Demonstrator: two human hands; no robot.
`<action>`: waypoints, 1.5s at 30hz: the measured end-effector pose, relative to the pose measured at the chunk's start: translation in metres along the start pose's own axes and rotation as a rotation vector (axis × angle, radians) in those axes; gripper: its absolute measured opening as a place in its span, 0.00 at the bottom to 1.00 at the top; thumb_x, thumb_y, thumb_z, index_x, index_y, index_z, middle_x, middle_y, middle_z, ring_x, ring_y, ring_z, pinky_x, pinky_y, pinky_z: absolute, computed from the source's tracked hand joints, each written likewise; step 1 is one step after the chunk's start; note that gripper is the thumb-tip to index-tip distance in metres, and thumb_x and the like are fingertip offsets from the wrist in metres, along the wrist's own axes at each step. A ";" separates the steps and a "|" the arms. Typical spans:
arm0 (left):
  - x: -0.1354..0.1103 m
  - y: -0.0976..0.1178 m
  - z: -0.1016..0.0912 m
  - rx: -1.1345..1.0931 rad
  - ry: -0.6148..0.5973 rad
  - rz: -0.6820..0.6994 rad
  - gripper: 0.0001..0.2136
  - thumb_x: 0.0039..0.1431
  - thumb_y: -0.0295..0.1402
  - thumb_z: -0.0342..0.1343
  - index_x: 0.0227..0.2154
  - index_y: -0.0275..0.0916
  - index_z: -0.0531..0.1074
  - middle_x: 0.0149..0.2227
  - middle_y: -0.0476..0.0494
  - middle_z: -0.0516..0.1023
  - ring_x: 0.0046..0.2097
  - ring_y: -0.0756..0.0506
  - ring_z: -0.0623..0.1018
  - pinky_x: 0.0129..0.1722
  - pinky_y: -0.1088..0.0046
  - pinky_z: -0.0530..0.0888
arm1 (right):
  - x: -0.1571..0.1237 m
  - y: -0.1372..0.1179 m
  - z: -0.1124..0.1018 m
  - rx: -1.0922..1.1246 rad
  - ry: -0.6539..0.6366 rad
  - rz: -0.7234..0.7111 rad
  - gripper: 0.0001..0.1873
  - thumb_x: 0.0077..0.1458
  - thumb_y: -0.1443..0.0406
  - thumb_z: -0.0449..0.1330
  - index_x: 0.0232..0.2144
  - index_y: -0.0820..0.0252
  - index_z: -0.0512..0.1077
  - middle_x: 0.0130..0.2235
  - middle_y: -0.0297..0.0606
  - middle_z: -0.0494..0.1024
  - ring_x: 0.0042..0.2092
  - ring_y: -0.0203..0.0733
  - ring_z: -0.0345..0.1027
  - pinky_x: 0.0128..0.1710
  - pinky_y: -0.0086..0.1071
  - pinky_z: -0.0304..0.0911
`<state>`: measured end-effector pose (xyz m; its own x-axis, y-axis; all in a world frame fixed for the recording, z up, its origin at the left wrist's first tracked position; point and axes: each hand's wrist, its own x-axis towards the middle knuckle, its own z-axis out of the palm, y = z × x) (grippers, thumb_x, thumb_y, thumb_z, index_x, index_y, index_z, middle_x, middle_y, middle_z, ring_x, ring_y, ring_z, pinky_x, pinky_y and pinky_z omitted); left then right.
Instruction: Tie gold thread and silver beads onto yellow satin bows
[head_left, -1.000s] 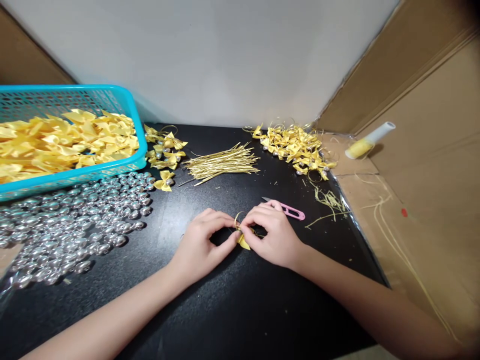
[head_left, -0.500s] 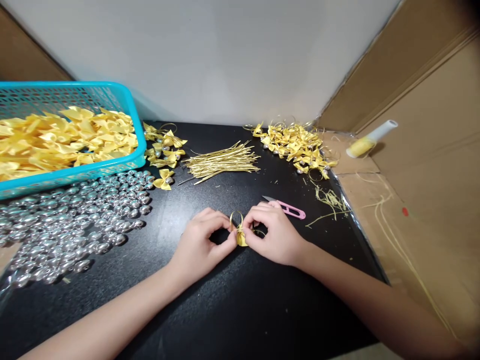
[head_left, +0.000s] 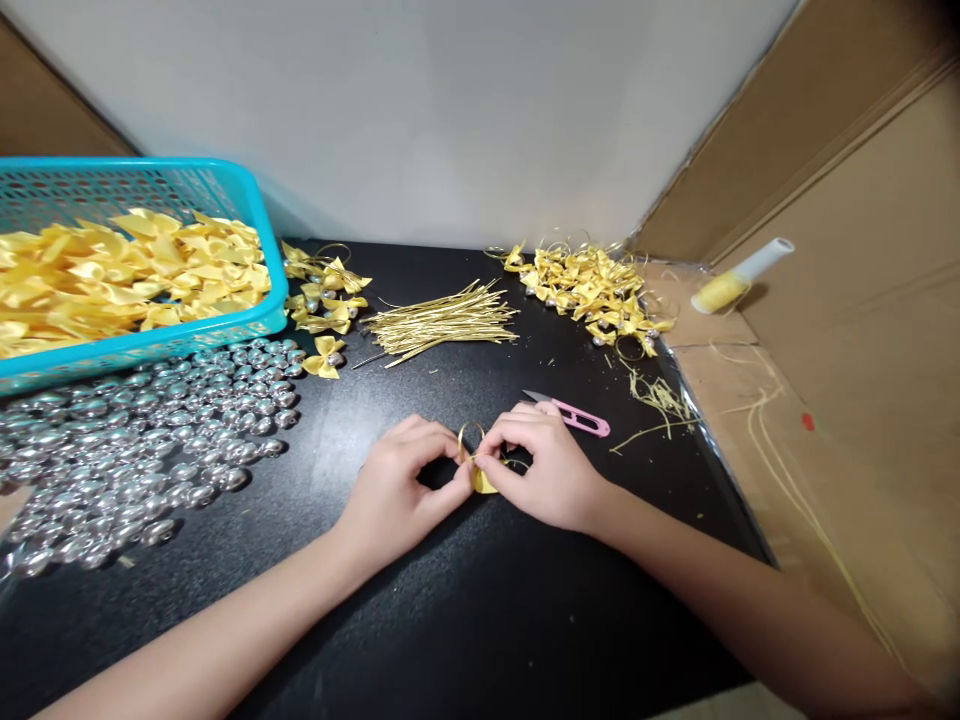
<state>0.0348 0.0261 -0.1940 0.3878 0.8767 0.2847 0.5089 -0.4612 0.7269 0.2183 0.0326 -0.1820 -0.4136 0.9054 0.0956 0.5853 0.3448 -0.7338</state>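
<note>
Low over the black tabletop, my left hand [head_left: 405,475] and my right hand [head_left: 547,465] meet at their fingertips around a yellow ribbon bow [head_left: 486,483]. A thin gold cord loop [head_left: 471,436] stands up from the bow between the fingers. The left thumb and index finger are pinched at the bow's left side. Thumb and index finger of the right hand are closed on it from the right. The knot itself is mostly covered by fingertips. Just behind my right hand lies a pair of pink thread snips [head_left: 581,418].
A turquoise basket [head_left: 274,270] of yellow bows stands at left, with silver beads [head_left: 172,440] spread before it. Gold cords [head_left: 446,322] lie mid-table. Beaded bows [head_left: 589,285] are heaped right, near thread scraps [head_left: 660,395] and a thread spool [head_left: 724,290]. Cardboard [head_left: 862,300] borders the right.
My right fingertips have shifted slightly left, closer to the left ones, covering more of the bow's knot. The left hand keeps its pinch.
</note>
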 end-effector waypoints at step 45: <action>0.060 0.050 -0.053 -0.617 -0.207 -0.402 0.14 0.58 0.44 0.55 0.29 0.38 0.66 0.25 0.52 0.68 0.22 0.53 0.70 0.20 0.79 0.70 | 0.007 -0.052 -0.097 0.086 -0.036 -0.160 0.12 0.59 0.65 0.55 0.23 0.60 0.63 0.20 0.26 0.59 0.22 0.28 0.51 0.25 0.26 0.48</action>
<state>0.0432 0.0631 -0.1070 0.4309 0.8891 -0.1545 0.1437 0.1015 0.9844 0.2523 0.0446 -0.0782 -0.5218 0.8310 0.1927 0.4490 0.4596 -0.7663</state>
